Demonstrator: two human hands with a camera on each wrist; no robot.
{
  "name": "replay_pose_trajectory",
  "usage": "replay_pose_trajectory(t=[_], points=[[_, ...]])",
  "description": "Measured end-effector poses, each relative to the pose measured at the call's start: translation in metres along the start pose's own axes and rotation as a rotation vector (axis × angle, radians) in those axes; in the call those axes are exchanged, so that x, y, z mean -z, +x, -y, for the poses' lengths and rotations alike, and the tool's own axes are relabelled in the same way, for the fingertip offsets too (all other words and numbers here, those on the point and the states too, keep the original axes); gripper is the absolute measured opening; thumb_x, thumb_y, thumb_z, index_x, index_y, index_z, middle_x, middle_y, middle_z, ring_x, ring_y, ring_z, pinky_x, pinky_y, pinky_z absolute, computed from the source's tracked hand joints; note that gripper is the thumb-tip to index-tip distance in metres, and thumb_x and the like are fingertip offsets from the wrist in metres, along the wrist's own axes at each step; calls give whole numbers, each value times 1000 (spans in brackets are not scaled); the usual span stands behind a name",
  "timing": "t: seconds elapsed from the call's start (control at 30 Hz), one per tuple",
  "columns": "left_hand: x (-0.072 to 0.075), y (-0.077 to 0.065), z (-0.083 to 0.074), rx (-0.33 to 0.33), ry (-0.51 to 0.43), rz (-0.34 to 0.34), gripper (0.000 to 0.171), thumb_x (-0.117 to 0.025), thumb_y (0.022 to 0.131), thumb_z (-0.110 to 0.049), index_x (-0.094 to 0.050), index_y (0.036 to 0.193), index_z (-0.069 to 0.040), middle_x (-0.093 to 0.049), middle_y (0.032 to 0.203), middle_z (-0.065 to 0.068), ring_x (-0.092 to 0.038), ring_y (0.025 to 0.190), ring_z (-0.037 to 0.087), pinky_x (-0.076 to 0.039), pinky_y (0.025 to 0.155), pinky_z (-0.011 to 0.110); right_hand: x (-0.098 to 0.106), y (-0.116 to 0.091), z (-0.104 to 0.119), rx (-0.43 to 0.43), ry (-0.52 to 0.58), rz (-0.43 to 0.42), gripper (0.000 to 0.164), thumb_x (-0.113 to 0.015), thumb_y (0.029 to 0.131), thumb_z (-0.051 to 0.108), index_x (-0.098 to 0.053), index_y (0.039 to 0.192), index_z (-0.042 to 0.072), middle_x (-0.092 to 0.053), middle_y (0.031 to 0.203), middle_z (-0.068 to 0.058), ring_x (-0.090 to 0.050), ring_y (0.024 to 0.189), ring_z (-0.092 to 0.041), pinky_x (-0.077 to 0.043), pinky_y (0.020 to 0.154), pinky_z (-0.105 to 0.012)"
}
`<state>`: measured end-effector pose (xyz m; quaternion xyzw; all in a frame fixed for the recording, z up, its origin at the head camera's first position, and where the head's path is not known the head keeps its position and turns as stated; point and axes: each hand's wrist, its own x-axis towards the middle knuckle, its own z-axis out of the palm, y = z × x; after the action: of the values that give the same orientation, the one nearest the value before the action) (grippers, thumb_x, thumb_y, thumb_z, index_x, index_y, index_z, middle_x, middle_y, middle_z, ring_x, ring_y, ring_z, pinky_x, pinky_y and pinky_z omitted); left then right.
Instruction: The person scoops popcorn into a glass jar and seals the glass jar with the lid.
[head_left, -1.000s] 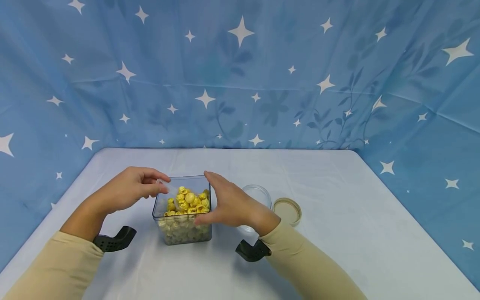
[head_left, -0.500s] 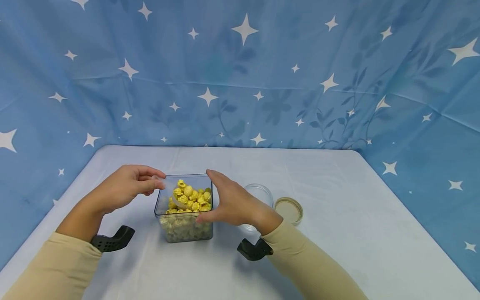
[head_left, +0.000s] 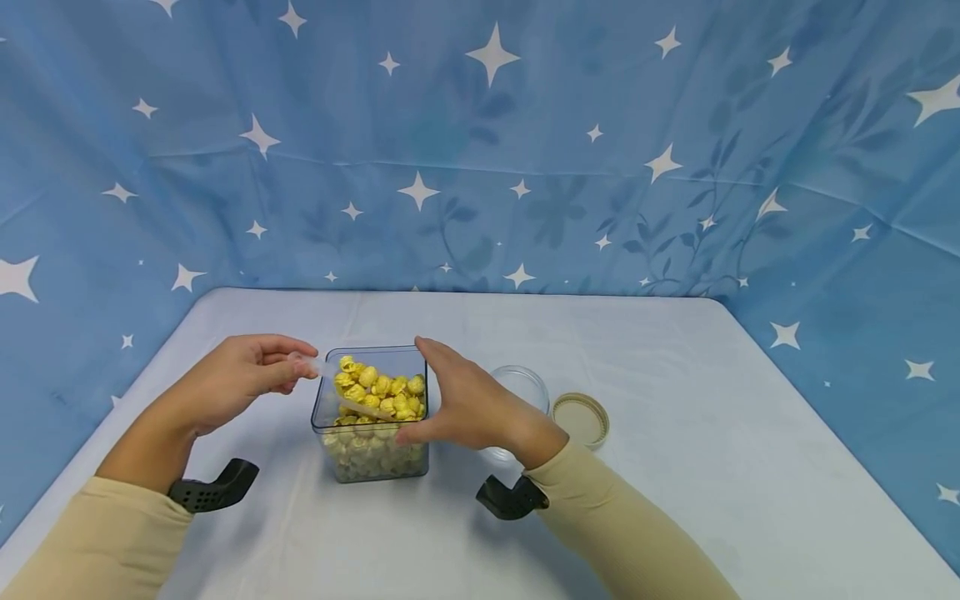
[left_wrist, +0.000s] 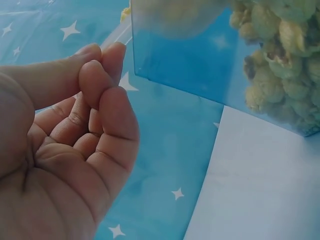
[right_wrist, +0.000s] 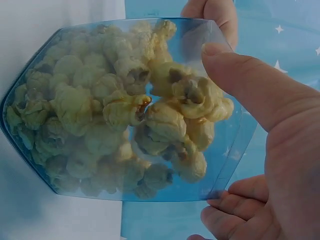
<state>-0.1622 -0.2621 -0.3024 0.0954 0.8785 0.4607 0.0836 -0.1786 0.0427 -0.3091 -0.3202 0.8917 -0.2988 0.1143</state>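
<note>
My left hand [head_left: 240, 379] pinches the handle of a translucent plastic scoop [head_left: 322, 367] between thumb and fingertips, as the left wrist view also shows. The scoop's bowl is in the clear square container [head_left: 390, 360], among yellow popcorn [head_left: 382, 387], with several pieces lying in or over it. Most of the bowl is hidden by popcorn. On the container's right side, my right hand [head_left: 476, 408] grips the rim, thumb at the front wall and fingers at the back. The right wrist view shows popcorn pressed against the container's see-through wall [right_wrist: 120, 190].
Right of the container is a clear round jar [head_left: 525, 385], partly covered by my right hand and wrist. Beside it a gold-rimmed round lid [head_left: 581, 421] lies on the white-covered table [head_left: 675, 467]. A blue star-patterned curtain [head_left: 480, 150] hangs behind.
My left hand has drawn back to the left, pulling the scoop handle outward over the container's left rim. Popcorn has shifted left with the scoop. The right hand keeps its grip.
</note>
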Motion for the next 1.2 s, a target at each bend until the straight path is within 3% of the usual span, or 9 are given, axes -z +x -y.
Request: replay_pose_trajectory(t=[0.2,0.63,0.97,1.2], points=[[1,-3,6,-15,-17,-16,41,-59,104,-20,-55,135,6,-68,101,4,-57,88,20,-49,79,30,0,0,0,2,-2,-1,111,-84,81,45,-16,160,7,-20,164,-8,-21,149,-23,-26,116,-42],[-6,-4,15,-28,-135,-32,39,-61,102,-17,-57,129,11,-65,96,0,-58,85,18,-50,78,27,0,0,0,-8,-3,2,112,-83,81,46,-15,161,8,-20,165,-8,-21,149,-23,-26,116,-43],[-10,-5,14,-54,-179,-26,38,-58,104,-15,-56,129,14,-65,100,5,-58,88,18,-51,80,25,-1,0,1,-5,-4,-3,112,-84,80,45,-16,161,8,-20,164,-8,-22,149,-23,-26,116,-43],[-7,-6,15,-47,-166,-47,40,-56,105,-17,-55,130,14,-68,103,-3,-59,91,15,-51,82,23,0,0,1,-6,-1,-2,112,-84,80,45,-15,161,8,-20,164,-8,-21,149,-24,-26,116,-43]])
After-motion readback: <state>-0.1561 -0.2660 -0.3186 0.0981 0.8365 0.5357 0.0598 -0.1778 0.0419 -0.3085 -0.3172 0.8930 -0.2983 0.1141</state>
